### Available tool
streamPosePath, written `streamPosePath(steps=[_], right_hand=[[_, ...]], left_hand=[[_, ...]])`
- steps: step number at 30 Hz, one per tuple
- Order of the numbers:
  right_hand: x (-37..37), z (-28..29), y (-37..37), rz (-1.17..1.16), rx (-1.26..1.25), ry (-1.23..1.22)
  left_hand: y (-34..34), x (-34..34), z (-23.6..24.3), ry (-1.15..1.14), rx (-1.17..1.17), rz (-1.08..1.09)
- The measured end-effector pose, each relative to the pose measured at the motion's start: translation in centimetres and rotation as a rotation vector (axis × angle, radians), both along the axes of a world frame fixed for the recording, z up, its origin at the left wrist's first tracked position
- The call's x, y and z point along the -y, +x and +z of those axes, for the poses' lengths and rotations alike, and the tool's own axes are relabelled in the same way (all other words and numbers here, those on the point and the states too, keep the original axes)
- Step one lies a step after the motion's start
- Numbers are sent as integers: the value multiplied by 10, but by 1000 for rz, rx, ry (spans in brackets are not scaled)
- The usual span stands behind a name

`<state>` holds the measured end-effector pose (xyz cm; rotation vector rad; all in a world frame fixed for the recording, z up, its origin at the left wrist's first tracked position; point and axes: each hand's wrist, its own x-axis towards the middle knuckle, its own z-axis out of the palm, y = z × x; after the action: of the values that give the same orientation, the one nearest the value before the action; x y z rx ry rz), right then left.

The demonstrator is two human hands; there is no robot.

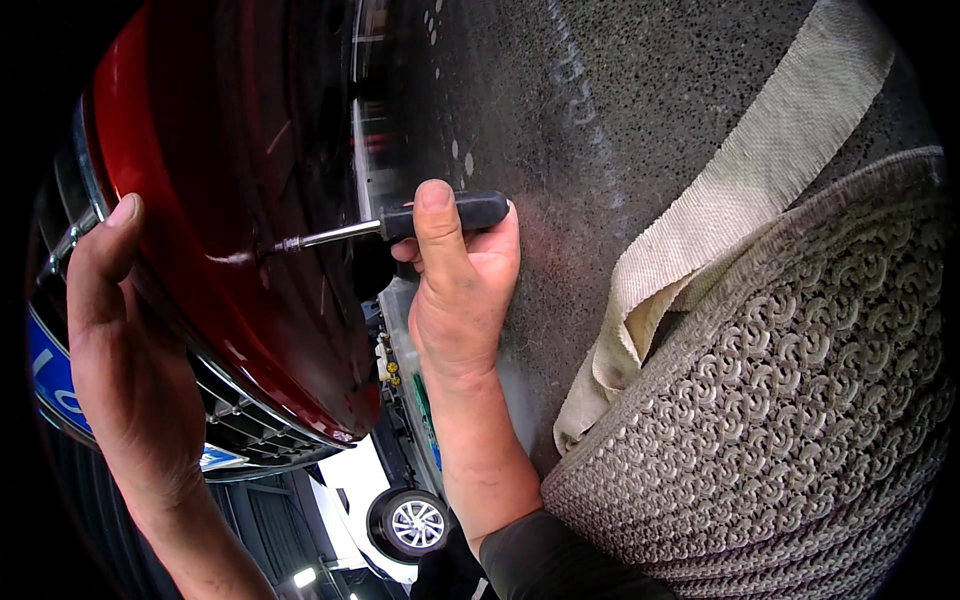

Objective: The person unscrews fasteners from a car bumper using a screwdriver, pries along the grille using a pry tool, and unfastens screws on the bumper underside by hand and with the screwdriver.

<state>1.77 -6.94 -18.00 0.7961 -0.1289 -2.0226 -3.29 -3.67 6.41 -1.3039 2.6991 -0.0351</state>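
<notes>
My right hand (460, 270) is wrapped around the black handle (482, 210) of a screwdriver, its thumb lying across it. The metal shaft (335, 233) reaches left to a red car body panel (180, 120), where the tip touches near a pale mark. My left hand (125, 380) grips the panel's lower-left edge beside the chrome trim (85, 180) and dark grille (235, 410), a curled fingertip resting on the edge and the other fingers largely hidden.
A grey speckled floor (560, 150) fills the upper right. A pale strap (745, 140) lies along a textured grey-beige mat (770, 420) at the right. Beyond the red car, a white car (350, 485) with an alloy wheel (418, 522) appears at the bottom.
</notes>
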Motion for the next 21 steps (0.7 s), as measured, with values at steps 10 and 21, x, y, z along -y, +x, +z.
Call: streamPosePath(steps=[10, 21], right_hand=[[-3, 2, -7, 43, 5, 38], [-3, 4, -12, 75, 7, 60]], left_hand=[[0, -4, -5, -68, 42, -9], [-1, -3, -6, -20, 42, 12]])
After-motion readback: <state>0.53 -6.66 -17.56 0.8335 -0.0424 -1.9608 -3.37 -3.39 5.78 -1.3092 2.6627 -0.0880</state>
